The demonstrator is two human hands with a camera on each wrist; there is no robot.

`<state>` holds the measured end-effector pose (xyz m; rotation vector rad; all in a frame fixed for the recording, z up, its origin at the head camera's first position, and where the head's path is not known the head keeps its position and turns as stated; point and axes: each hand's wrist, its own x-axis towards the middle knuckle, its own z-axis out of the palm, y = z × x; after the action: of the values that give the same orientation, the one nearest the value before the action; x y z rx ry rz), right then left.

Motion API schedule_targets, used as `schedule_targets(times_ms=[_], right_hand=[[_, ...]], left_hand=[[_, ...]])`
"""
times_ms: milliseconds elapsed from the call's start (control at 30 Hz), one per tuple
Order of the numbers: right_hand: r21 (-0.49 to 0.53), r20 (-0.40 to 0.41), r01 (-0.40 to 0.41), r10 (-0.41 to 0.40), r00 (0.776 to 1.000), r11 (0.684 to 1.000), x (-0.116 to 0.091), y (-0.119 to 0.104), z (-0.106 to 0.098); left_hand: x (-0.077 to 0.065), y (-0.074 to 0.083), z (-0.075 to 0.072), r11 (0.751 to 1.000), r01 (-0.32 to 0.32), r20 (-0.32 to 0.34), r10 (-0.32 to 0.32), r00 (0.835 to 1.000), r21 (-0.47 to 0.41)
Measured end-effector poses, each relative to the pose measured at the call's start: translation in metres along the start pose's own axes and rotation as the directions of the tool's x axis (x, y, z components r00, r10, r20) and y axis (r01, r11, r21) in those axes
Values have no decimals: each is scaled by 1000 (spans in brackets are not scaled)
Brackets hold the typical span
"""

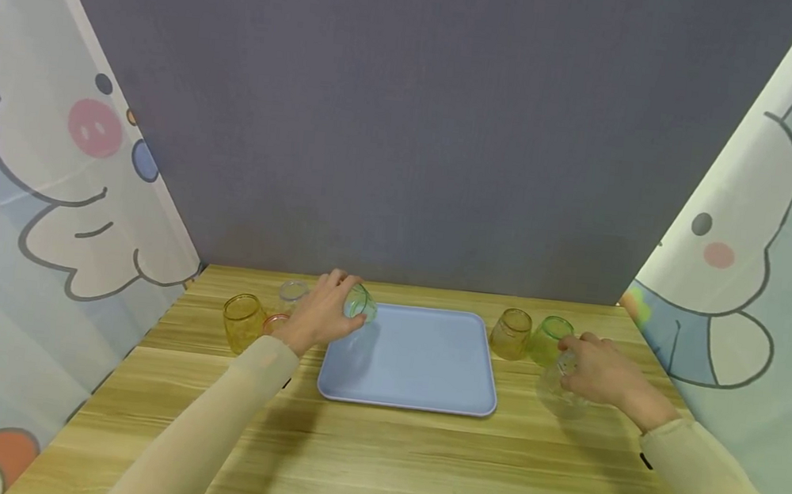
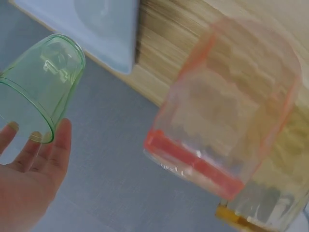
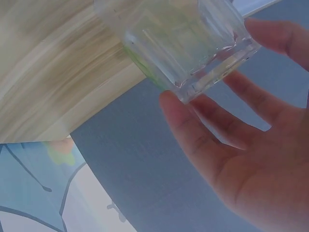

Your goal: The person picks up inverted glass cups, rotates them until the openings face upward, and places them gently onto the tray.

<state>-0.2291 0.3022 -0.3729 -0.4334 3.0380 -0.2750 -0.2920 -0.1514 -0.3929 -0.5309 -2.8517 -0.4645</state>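
A person's left hand (image 1: 324, 308) curls its fingers and thumb round a pale green, see-through tumbler (image 1: 359, 305), held tilted at the fingertips above the upper left corner of a light blue rectangular plastic tray (image 1: 413, 368), centre of the frame. At right, the right hand (image 1: 599, 368), fingers bent and partly spread, grips a colourless clear glass tumbler (image 3: 183, 43) by one end; the tumbler sits below the fingertips, and the head view does not tell whether it touches the wood-grain table (image 1: 403, 470). Just beyond that hand stand a bright green glass tumbler (image 1: 547, 344) and an amber glass tumbler (image 1: 510, 337), side by side off the tray's right edge. At left, a yellow glass tumbler (image 1: 242, 329), a red-rimmed clear tumbler (image 1: 275, 321) partly hidden by the left hand, and a second colourless tumbler (image 1: 293, 291) are grouped near the left wrist. Bright marks on the pale green tumbler, whether print or reflection, are too blurred to read. Cartoon-animal curtains (image 1: 8, 186) flank a dark grey panel (image 1: 408, 121) across the top of the frame
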Motion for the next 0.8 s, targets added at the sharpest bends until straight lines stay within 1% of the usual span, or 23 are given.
schedule_targets(times_ms=[167,367,600,800], right_hand=[[-13,-12,5,-5,1000,1000,1,0,1],[-22,-11,-2,2,1000,1000,1,0,1],[-30,-12,-4,4,1000,1000,2,0,0],[-42,-14,-5,5,1000,999,3,2,1]], left_hand=[[4,-2,3,997,-27,19,26,999,76],[8,-2,6,995,-33,39,29,999,96],[12,-4,14,993,-42,71,34,997,106],[16,-2,15,995,-20,95,11,995,98]])
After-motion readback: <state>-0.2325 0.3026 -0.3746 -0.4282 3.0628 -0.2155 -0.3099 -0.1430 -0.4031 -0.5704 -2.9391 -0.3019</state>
